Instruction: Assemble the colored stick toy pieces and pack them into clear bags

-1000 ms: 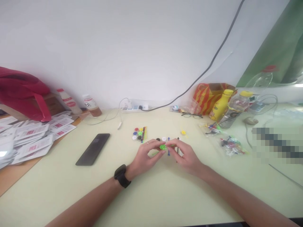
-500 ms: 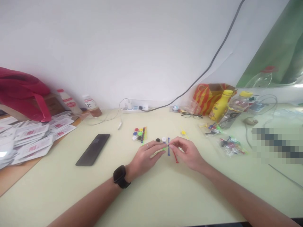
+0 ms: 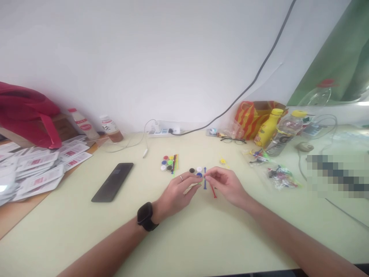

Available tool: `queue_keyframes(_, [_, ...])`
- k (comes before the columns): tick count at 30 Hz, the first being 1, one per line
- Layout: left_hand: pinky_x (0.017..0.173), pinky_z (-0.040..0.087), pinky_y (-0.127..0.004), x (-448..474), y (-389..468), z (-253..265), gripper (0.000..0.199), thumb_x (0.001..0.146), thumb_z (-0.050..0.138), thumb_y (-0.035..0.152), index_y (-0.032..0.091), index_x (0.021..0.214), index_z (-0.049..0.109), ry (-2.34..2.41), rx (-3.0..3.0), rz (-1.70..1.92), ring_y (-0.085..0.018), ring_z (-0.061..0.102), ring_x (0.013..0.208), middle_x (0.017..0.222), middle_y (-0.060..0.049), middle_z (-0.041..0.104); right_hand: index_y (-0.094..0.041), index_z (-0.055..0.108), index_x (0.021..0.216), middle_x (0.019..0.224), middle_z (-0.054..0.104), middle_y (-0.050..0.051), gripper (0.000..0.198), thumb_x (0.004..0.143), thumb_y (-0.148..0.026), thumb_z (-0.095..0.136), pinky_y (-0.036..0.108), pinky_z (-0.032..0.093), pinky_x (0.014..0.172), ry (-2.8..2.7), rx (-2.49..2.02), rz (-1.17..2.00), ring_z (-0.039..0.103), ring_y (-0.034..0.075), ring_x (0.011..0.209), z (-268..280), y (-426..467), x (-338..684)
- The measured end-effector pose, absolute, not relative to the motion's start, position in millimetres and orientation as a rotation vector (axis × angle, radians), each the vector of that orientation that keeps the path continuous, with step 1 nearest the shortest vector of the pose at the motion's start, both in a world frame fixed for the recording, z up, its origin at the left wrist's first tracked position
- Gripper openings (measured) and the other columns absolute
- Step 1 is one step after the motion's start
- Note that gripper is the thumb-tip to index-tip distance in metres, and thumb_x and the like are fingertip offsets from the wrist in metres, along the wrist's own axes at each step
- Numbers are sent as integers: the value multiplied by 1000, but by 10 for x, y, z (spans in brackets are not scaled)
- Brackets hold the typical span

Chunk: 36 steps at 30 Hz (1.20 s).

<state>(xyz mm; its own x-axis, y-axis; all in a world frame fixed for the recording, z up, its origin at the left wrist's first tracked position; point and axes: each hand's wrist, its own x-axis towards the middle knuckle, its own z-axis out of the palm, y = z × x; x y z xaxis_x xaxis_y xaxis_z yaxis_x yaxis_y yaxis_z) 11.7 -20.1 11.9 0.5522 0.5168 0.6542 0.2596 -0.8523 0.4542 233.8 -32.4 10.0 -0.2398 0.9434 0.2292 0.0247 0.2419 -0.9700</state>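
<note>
My left hand [image 3: 178, 189], with a ring and a black watch [image 3: 146, 216], has its fingers stretched out and the thumb apart. Its fingertips are beside a blue round disc [image 3: 199, 175], and a bit of green shows between finger and thumb. In a pinch, my right hand [image 3: 226, 184] meets the middle of a thin blue plastic stick [image 3: 205, 184]; whatever is between its fingertips is too small to make out. A red stick [image 3: 213, 191] lies partly under that hand. Just beyond are a black disc [image 3: 191, 170] and a white disc [image 3: 199, 169].
Coloured discs and sticks [image 3: 170, 163] are grouped at centre left, a yellow disc [image 3: 222, 161] further right. A black phone [image 3: 113, 182] lies left. Bagged parts [image 3: 282, 177], bottles [image 3: 268, 127] and glasses [image 3: 233, 140] stand or lie right; white packets [image 3: 37, 165] pile up left.
More of the blue disc shows beyond my left fingertips, and less of the green piece. Both hands stay nearly in place; the view has shifted slightly.
</note>
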Motion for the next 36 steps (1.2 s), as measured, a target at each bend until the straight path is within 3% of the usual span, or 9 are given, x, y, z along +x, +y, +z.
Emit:
queue_keyframes(6, [103, 54, -40, 142, -274, 197, 23, 96, 66, 16, 22, 119, 68, 634, 2276, 1078, -23, 65, 119, 126, -11, 68, -23, 69, 110, 96, 70, 4, 27, 93, -44, 70, 33, 54, 81, -1494, -921, 1200, 66, 19, 90, 122, -301, 2356])
queue_keyframes(15, [90, 61, -35, 159, -180, 102, 22, 92, 76, 30, 17, 109, 72, 693, 1762, 1064, -20, 72, 96, 105, -9, 73, -27, 57, 133, 85, 57, 0, 33, 104, -42, 51, 32, 50, 72, -1676, -972, 956, 58, 17, 77, 105, -377, 2410])
queue_keyframes(19, [89, 63, -35, 159, -193, 135, 23, 89, 80, 31, 16, 105, 74, 690, 1655, 1030, -21, 74, 94, 101, -9, 75, -35, 27, 155, 93, 58, -1, 58, 104, -42, 52, 32, 51, 70, -1684, -882, 985, 56, 15, 70, 69, -432, 2377])
queue_keyframes(21, [89, 63, -36, 157, -196, 139, 24, 88, 81, 31, 16, 104, 74, 695, 1626, 1023, -22, 74, 94, 100, -9, 76, -34, 38, 148, 95, 59, -1, 48, 103, -45, 53, 32, 50, 67, -1670, -859, 1031, 54, 14, 65, 71, -439, 2383])
queue_keyframes(23, [88, 63, -36, 151, -192, 127, 23, 87, 81, 31, 16, 103, 75, 716, 1611, 1035, -22, 74, 94, 100, -9, 76, -25, 65, 104, 78, 56, -1, 33, 105, -50, 44, 32, 47, 63, -1707, -864, 1132, 50, 14, 60, 98, -428, 2414])
queue_keyframes(25, [88, 63, -35, 142, -182, 106, 23, 87, 81, 31, 16, 104, 75, 740, 1609, 1050, -22, 74, 95, 101, -9, 76, -22, 51, 59, 57, 42, -1, 59, 106, -54, 36, 32, 41, 59, -1733, -883, 1220, 42, 15, 54, 140, -410, 2454])
queue_keyframes(26, [88, 63, -34, 138, -177, 96, 23, 87, 81, 31, 16, 104, 75, 749, 1610, 1055, -21, 74, 95, 102, -9, 76, -22, 41, 52, 52, 36, -2, 64, 106, -55, 35, 32, 38, 57, -1734, -890, 1239, 38, 14, 52, 161, -401, 2470])
queue_keyframes(28, [89, 63, -34, 134, -169, 83, 24, 87, 81, 31, 16, 105, 75, 755, 1613, 1057, -21, 74, 96, 102, -9, 76, -22, 39, 53, 54, 35, -3, 61, 103, -58, 43, 31, 36, 55, -1686, -898, 1224, 35, 14, 53, 194, -387, 2483])
queue_keyframes(36, [88, 64, -36, 158, -189, 103, 25, 87, 81, 31, 16, 105, 74, 732, 1619, 1031, -21, 74, 92, 100, -9, 76, -24, 58, 100, 91, 62, 3, 26, 93, -46, 70, 32, 52, 75, -1570, -871, 1207, 61, 18, 84, 173, -379, 2409])
